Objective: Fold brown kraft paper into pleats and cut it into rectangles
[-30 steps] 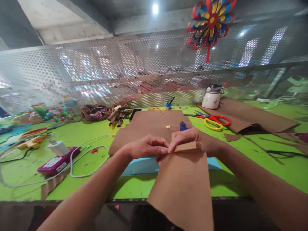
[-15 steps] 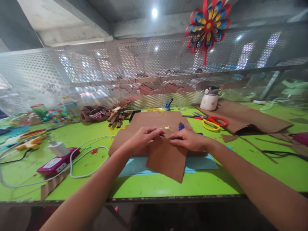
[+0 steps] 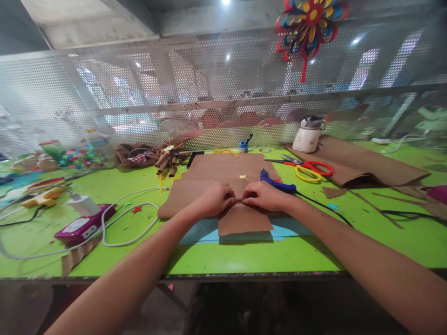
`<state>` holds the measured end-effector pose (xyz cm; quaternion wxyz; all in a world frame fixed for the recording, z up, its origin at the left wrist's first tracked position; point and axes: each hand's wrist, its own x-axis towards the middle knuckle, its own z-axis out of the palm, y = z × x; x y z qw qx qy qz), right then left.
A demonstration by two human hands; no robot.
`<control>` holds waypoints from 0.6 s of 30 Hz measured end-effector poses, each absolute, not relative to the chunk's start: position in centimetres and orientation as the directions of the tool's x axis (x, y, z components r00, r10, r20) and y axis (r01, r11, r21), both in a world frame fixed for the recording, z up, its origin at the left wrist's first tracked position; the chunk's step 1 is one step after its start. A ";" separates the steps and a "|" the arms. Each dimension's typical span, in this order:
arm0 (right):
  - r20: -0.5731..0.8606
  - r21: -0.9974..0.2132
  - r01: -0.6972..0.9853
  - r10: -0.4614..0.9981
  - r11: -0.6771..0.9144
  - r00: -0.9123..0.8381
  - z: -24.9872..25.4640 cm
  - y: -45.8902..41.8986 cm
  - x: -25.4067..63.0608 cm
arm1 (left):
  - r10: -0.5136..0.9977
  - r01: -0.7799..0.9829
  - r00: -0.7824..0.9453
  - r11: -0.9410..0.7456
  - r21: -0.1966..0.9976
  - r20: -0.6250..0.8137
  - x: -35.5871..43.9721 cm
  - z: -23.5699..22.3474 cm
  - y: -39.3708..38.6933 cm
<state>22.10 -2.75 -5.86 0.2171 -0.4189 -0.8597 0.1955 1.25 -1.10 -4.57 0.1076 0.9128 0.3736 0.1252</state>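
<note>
A small piece of brown paper (image 3: 246,222) is pinched along its far edge between my two hands. My left hand (image 3: 220,197) has its fingers closed on the left part of that edge, and my right hand (image 3: 260,195) grips close by on the right. Between the fingertips the edge looks narrowly rolled or folded. Under the hands lies a larger brown paper sheet (image 3: 199,170), over light blue paper (image 3: 199,232). A blue glue gun (image 3: 279,182) rests just beyond my right hand, its black cord running right.
Red-and-yellow-handled scissors (image 3: 309,170) lie right of the sheet. A white bottle (image 3: 307,135) stands on folded brown paper (image 3: 373,160). At left are a purple power strip (image 3: 84,223), a white cable (image 3: 131,244) and a bundle of paper rolls (image 3: 169,163).
Both hands have come closer together and a little lower, fingers now pinching the edge. The small paper has turned from slanted to nearly square-on. The view has tilted down slightly.
</note>
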 end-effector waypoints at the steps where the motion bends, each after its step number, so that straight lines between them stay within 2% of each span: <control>1: 0.209 -0.503 0.640 0.801 0.580 -0.561 -6.0 -2.7 22.2 | 0.710 0.662 0.691 -0.697 0.277 0.135 1.3 -4.7 -1.1; 5: 0.198 -0.459 0.665 0.798 0.589 -0.570 -6.3 -2.6 22.5 | 0.710 0.664 0.700 -0.688 0.293 0.082 1.3 -5.0 -0.9; 11: 0.191 -0.428 0.679 0.794 0.597 -0.577 -6.1 -2.8 22.1 | 0.695 0.639 0.712 -0.699 0.321 0.094 1.4 -5.2 -0.5; 18: 0.194 -0.353 0.690 0.771 0.632 -0.607 -6.0 -3.0 21.6 | 0.726 0.686 0.683 -0.677 0.267 0.085 1.6 -5.4 -0.7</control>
